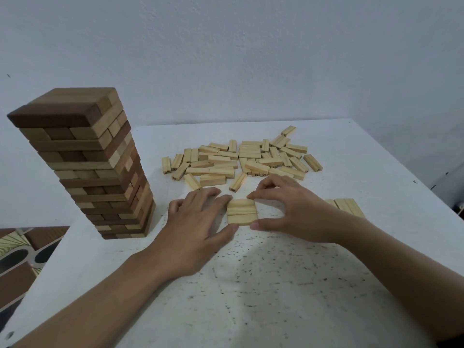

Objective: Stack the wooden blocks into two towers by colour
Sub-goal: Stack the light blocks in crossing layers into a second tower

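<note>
Tall tower: I see a tall tower of dark and light brown wooden blocks (100,167) standing at the left side of the white speckled table (276,285).
Loose pile: many pale wooden blocks (241,159) lie in a heap at the far middle of the table.
New layer: three pale wooden blocks lying side by side (242,212) sit flat on the table, between the two hands.
Left hand (198,222): the fingers are spread and press against the left edge of the three blocks.
Right hand (293,212): the finger and thumb pinch the top and bottom corners on the right edge.
Spare row: a few more pale blocks (347,206) lie flat near the right wrist.
Risk: I think a hard squeeze could make the three blocks pop apart or go crooked.
Risk: I think a left elbow bump could knock the tall tower over.
</note>
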